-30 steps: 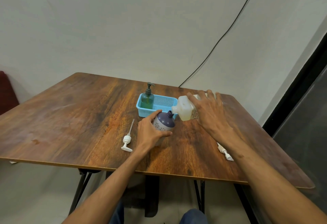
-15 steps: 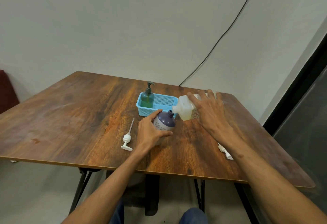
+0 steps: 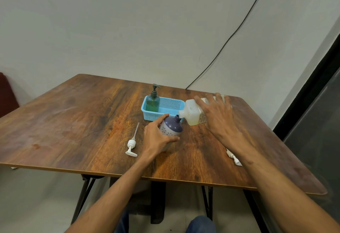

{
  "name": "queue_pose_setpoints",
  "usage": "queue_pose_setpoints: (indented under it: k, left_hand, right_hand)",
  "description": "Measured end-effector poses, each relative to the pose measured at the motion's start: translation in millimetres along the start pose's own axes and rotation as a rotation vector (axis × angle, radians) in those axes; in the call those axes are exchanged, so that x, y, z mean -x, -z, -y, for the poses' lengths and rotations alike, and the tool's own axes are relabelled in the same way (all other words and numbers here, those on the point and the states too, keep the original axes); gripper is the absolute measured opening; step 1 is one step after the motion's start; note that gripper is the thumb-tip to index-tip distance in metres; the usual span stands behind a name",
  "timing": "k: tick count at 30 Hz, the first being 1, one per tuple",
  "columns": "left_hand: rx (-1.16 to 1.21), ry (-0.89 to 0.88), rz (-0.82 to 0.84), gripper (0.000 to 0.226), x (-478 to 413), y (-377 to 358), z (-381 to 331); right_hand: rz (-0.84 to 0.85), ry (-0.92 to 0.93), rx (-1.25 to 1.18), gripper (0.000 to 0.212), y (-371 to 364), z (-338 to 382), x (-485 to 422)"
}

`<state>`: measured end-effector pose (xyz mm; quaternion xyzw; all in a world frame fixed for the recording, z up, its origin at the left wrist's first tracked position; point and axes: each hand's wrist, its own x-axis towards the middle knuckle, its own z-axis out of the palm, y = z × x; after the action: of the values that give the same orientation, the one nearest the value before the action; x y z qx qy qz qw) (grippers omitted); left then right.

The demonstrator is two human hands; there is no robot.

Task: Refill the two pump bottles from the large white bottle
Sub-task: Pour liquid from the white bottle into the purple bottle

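On the table's (image 3: 73, 122) middle, purple pump bottle (image 3: 172, 127): is standing with its pump off and its neck open, just in front of the basket's near wall.
Left hand (image 3: 157, 137): is gripping the purple pump bottle's body, with the thumb lying across the near side and the fingers curling round the far side.
Large white bottle (image 3: 192, 113): is leaning over on its side to the right of the purple pump bottle, its mouth pointing left and meeting the open neck. Yellowish liquid is sitting in its lower part. Whether any is flowing cannot be told, nor whether its lower corner is touching the table.
Right hand (image 3: 219, 116): is grasping the large white bottle from above, fingers spreading over its base end.
Green pump bottle (image 3: 152, 102): is standing upright in the left end of the blue basket (image 3: 173, 100), pump fitted.
White pump with tube (image 3: 132, 145): is lying flat to the left of the left hand, apart from it, tube pointing toward the far edge.
Second white pump (image 3: 233, 157): is lying near the right edge, partly hidden under the right forearm.
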<state>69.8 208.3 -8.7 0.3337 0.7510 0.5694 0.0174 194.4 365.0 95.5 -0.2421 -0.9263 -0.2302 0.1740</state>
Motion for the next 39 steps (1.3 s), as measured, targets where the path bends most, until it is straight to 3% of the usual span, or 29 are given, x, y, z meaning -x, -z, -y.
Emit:
queue_pose_setpoints:
  k: [39]
  left_hand:
    - [0.023,0.001,0.005,0.094,4.4,3.6,-7.1]
  right_hand:
    - [-0.012,0.007,0.019,0.088,0.5,0.4,-1.9]
